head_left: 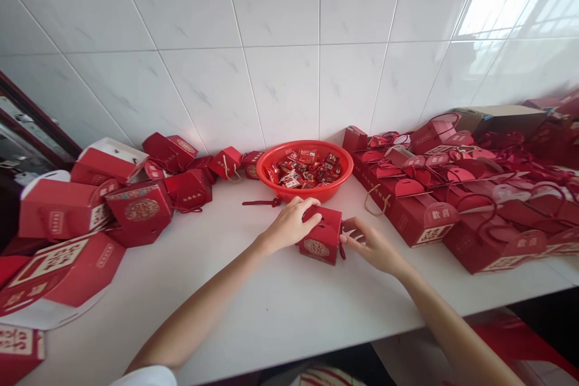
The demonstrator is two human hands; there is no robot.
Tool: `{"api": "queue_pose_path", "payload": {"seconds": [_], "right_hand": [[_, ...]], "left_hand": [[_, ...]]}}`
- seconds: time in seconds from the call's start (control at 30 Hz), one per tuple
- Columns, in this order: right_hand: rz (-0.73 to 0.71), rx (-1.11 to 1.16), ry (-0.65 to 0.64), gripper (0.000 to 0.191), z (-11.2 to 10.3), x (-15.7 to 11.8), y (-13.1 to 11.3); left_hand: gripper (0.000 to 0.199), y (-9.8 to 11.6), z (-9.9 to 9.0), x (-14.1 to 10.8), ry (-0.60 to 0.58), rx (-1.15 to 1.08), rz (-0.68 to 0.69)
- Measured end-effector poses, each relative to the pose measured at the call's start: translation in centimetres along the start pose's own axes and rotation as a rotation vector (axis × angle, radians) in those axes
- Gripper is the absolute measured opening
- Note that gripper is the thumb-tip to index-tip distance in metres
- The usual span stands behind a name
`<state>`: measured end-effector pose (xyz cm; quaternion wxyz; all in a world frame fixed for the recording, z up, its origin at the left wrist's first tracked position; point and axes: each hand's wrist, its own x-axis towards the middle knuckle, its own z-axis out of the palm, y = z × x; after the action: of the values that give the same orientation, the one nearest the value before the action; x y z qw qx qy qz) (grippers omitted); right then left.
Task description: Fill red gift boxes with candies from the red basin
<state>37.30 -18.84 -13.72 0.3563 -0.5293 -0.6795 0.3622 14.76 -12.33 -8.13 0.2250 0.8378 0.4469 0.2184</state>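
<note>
A small red gift box with a round gold pattern on its front stands on the white table in front of me. My left hand grips it from the left, thumb across the top and fingertips over the far edge. At the box's right side, my right hand pinches a dark red cord that hangs there; its fingertips partly hide the cord. Another red cord lies loose on the table, behind and left of the box.
Behind the box, a red plastic basket holds many wrapped sweets. Red gift boxes lie jumbled at the left. Rows of handled red boxes crowd the right side. A tiled wall bounds the table at the back.
</note>
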Motion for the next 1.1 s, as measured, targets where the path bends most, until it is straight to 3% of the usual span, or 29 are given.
{"api": "queue_pose_path", "payload": {"seconds": [0.23, 0.4, 0.57, 0.67, 0.8, 0.87, 1.1], "right_hand": [[-0.022, -0.041, -0.045, 0.014, -0.5, 1.4, -0.1], [-0.045, -0.186, 0.075, 0.021, -0.4, 2.4, -0.6], [-0.096, -0.29, 0.128, 0.01, -0.4, 3.1, -0.9], [-0.024, -0.113, 0.112, 0.007, -0.6, 3.0, -1.3], [0.106, 0.465, -0.028, 0.019, -1.5, 2.5, -2.7], [0.135, 0.649, -0.049, 0.025, -2.0, 2.1, -3.8], [0.041, 0.684, -0.044, 0.03, -1.6, 1.7, -6.6]], "left_hand": [[0.031, 0.0, -0.2, -0.3, 0.085, 0.012, 0.015], [0.029, 0.0, 0.0, -0.1, 0.115, 0.001, -0.006], [0.03, 0.1, 0.0, -0.1, 0.131, -0.002, -0.035], [0.03, 0.2, 0.0, -0.2, 0.143, 0.019, -0.069], [0.03, 0.5, -0.1, -0.4, 0.152, 0.074, -0.11], [0.029, 0.8, -0.2, -0.5, 0.153, 0.096, -0.123], [0.026, 1.3, 0.1, -0.4, 0.153, 0.13, -0.131]]}}
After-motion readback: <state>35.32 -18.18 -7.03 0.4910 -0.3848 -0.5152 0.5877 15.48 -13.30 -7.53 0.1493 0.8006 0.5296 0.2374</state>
